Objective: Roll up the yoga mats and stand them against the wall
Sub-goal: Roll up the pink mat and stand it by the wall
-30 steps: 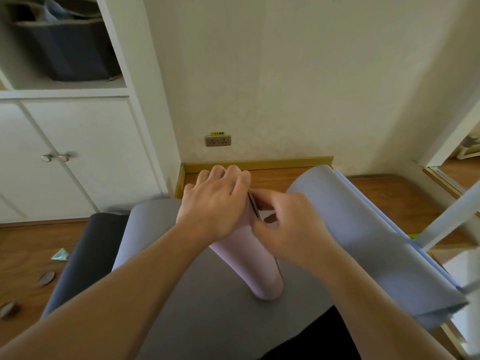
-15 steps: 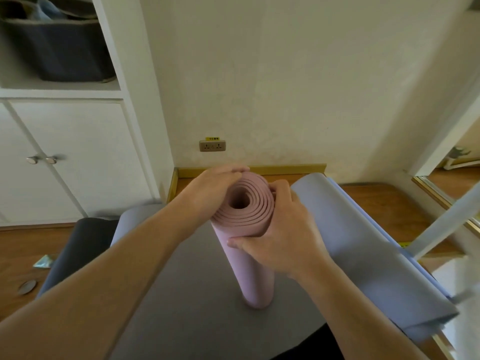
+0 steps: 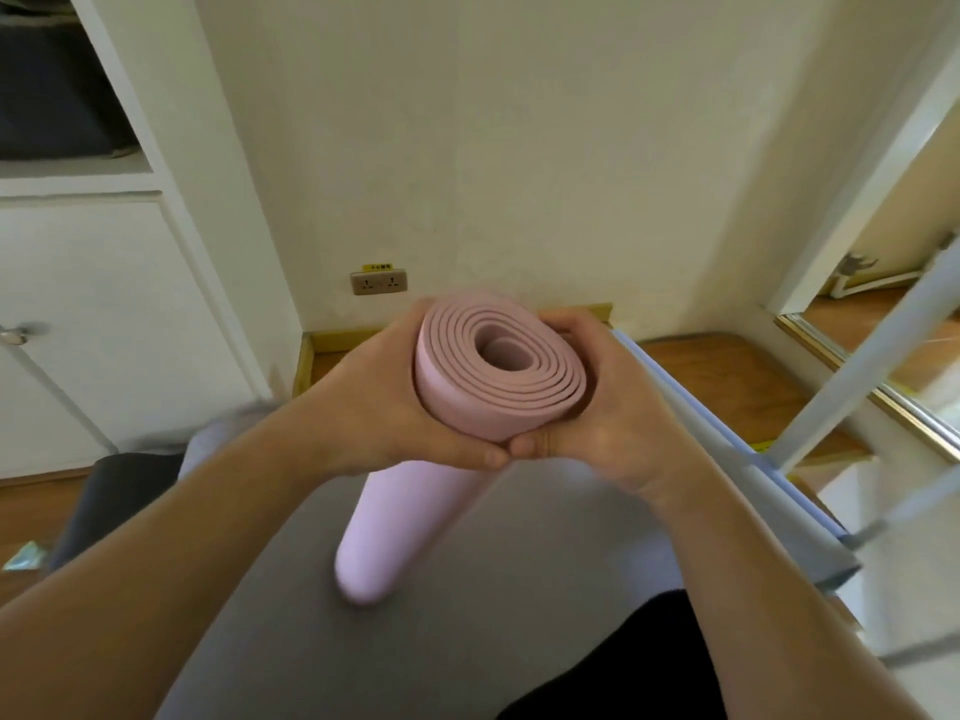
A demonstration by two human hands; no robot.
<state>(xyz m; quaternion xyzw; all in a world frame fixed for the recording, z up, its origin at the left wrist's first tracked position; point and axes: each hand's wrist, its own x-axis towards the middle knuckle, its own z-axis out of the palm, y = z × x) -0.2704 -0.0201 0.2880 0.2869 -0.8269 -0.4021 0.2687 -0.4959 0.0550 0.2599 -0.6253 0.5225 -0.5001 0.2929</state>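
A rolled pink yoga mat (image 3: 457, 387) stands on end, its spiral top facing me and its lower end resting on a flat grey mat (image 3: 441, 626). My left hand (image 3: 384, 407) grips the roll's top from the left. My right hand (image 3: 597, 407) grips it from the right, and the two thumbs meet in front of the roll. A grey-blue mat (image 3: 737, 485) lies partly folded to the right. A dark mat (image 3: 104, 491) shows at the left under the grey one. The cream wall (image 3: 493, 148) is straight ahead.
A white cupboard (image 3: 104, 304) with a shelf and dark bin (image 3: 47, 96) stands at the left. A wall socket (image 3: 379, 282) sits low on the wall. White slanted bars (image 3: 852, 366) and a metal floor track (image 3: 872, 376) lie to the right. Small litter (image 3: 23, 556) lies on the wooden floor.
The roll's top has risen closer to me and tilted. Both hands have closed round it, thumbs now meeting in front.
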